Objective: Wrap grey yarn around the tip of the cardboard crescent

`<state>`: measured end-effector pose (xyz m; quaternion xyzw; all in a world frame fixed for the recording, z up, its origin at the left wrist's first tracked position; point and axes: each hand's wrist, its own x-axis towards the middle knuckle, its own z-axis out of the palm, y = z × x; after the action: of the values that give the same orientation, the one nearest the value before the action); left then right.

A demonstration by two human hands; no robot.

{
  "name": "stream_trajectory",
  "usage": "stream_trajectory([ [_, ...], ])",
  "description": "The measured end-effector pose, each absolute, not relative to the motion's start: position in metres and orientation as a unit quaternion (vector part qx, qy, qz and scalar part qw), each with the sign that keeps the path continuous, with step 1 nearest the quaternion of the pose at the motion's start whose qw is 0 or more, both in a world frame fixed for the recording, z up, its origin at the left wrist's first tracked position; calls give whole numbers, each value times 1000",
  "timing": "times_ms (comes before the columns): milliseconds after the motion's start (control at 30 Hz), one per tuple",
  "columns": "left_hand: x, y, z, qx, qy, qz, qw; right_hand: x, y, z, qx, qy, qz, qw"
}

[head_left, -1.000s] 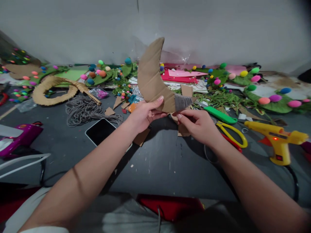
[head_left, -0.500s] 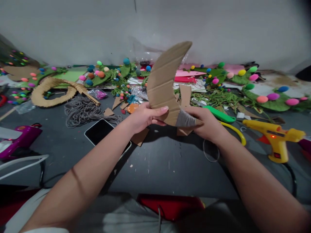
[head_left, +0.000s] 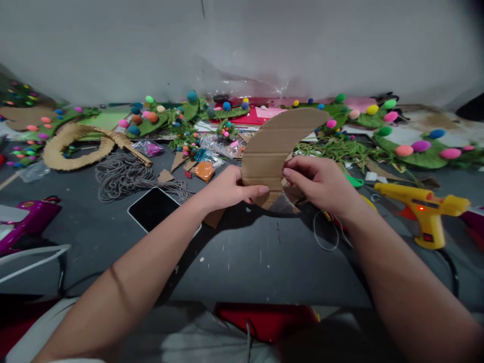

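A brown cardboard crescent point(head_left: 268, 154) is held up over the table, its free tip pointing to the upper right. My left hand point(head_left: 236, 189) is closed on its lower left side, thumb across the front. Grey yarn point(head_left: 283, 204) is wound tightly around the crescent's lower end. At the inner curve my right hand point(head_left: 315, 181) is closed, thumb and forefinger pinched by the edge. A thin loop of yarn point(head_left: 325, 231) hangs or lies below that hand; the pinched strand itself is mostly hidden by the fingers.
To the left are a wrapped cardboard ring point(head_left: 77, 146), a heap of grey cord point(head_left: 121, 176) and a phone point(head_left: 153, 207). A yellow glue gun point(head_left: 427, 209) with a lit red light stands right. Pompom-trimmed leaves point(head_left: 419, 151) and scraps line the back wall.
The crescent has been lowered and tipped clockwise, its free tip now further right. My right hand has shifted from the wrapped end to the inner curve. My left hand keeps its grip.
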<state>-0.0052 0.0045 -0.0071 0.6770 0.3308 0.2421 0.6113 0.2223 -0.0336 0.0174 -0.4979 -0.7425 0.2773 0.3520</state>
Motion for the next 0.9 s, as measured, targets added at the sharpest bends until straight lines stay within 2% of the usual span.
stream_trajectory([
  [167,-2,3,-9,683,364,304,556,218,-41,23,-521,-649,377,406],
  [433,-1,5,-9,629,411,398,526,210,-47,26,-542,-644,378,386],
  [700,2,2,-9,615,433,436,494,207,-46,25,-552,-638,370,390],
  [900,3,2,-13,589,403,466,522,202,-47,21,-545,-613,399,410],
])
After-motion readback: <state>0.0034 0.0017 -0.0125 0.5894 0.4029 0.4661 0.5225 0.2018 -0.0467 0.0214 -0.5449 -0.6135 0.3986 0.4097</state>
